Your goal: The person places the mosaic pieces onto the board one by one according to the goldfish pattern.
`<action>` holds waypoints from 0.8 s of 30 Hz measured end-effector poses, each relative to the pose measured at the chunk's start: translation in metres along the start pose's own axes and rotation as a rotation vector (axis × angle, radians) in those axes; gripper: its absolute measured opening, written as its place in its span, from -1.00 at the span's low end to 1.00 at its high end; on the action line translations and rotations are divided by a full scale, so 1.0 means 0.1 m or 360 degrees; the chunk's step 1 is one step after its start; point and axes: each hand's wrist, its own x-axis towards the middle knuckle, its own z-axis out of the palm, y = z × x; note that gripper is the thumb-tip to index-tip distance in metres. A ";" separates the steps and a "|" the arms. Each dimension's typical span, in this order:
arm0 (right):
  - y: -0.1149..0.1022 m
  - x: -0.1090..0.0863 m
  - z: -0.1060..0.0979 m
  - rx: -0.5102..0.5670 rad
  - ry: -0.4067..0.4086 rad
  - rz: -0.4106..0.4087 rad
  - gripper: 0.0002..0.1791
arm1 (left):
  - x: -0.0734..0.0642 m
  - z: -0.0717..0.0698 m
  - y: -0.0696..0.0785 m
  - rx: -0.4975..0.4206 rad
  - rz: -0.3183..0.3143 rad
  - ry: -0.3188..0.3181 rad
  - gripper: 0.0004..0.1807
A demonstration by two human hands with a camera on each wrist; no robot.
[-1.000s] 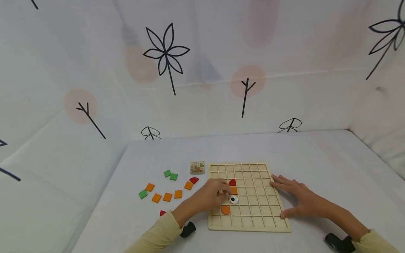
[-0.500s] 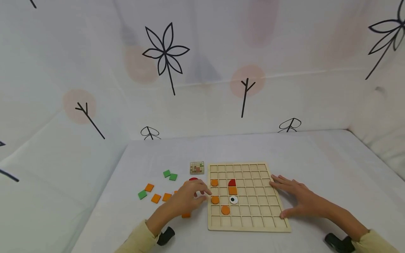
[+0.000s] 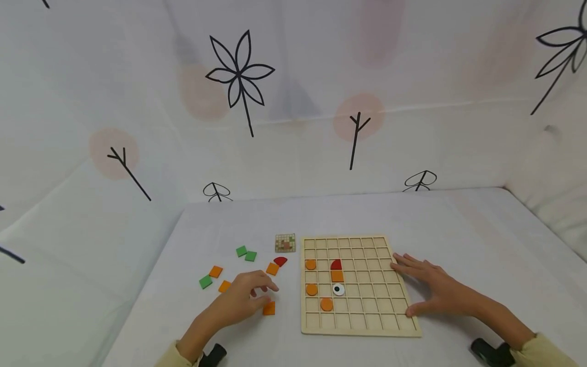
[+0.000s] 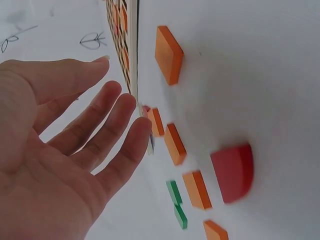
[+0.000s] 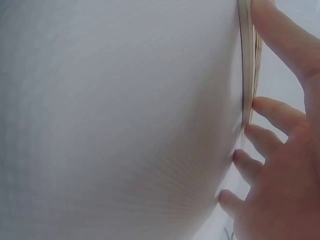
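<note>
My left hand (image 3: 243, 300) hovers over the loose tiles left of the wooden grid board (image 3: 367, 321), its fingers loosely bent and holding nothing. An orange square tile (image 3: 269, 308) lies by its thumb; in the left wrist view a red rounded tile (image 4: 233, 173) lies off to the side of the fingers. My right hand (image 3: 440, 293) rests with spread fingers along the board's right edge. On the board sit several orange round tiles (image 3: 326, 305), a red quarter-round tile (image 3: 336, 264), an orange square (image 3: 337, 276) and a white eye tile (image 3: 338, 289).
Green square tiles (image 3: 250, 256) and more orange squares (image 3: 216, 271) lie scattered to the left. A red tile (image 3: 280, 261) and a small pattern card (image 3: 285, 243) lie beside the board's upper left. White printed cloth (image 3: 293, 153) hangs behind the table.
My left hand has moved left off the board to the loose tiles, uncovering orange round tiles in the board's left column. My right hand has stayed at the board's edge.
</note>
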 end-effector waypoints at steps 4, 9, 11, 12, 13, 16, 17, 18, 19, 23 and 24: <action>0.00 0.00 0.00 -0.0007 -0.0006 0.0010 0.04 | -0.12 -0.07 -0.08 0.0021 -0.0035 0.0018 -0.82; 0.01 0.01 0.00 0.0003 0.0008 -0.0014 0.03 | -0.25 -0.13 -0.19 0.0007 -0.0109 -0.0005 -0.76; 0.02 0.01 0.00 0.0009 0.0012 -0.0026 0.03 | -0.31 -0.15 -0.23 -0.0008 -0.0157 -0.0038 -0.75; 0.02 0.01 0.00 0.0010 0.0012 -0.0028 0.03 | -0.33 -0.16 -0.25 -0.0003 -0.0193 -0.0058 -0.74; 0.02 0.02 0.00 0.0008 0.0011 -0.0031 0.03 | -0.35 -0.17 -0.26 0.0004 -0.0229 -0.0079 -0.74; 0.02 0.02 0.00 0.0010 0.0014 -0.0041 0.03 | -0.42 -0.18 -0.30 0.0019 -0.0308 -0.0103 -0.74; 0.02 0.02 0.00 0.0009 0.0013 -0.0045 0.02 | -0.43 -0.19 -0.31 0.0031 -0.0323 -0.0102 -0.74; 0.02 0.01 0.00 0.0006 0.0014 -0.0051 0.02 | -0.44 -0.19 -0.31 0.0039 -0.0334 -0.0095 -0.75; 0.02 0.01 0.01 0.0009 0.0021 -0.0059 0.02 | -0.46 -0.19 -0.32 0.0043 -0.0335 -0.0085 -0.75; 0.03 0.00 0.01 0.0000 0.0044 -0.0090 0.01 | -0.47 -0.18 -0.34 0.0042 -0.0331 -0.0054 -0.78; 0.03 0.00 0.01 -0.0002 0.0051 -0.0096 0.01 | -0.47 -0.17 -0.34 0.0033 -0.0332 -0.0048 -0.78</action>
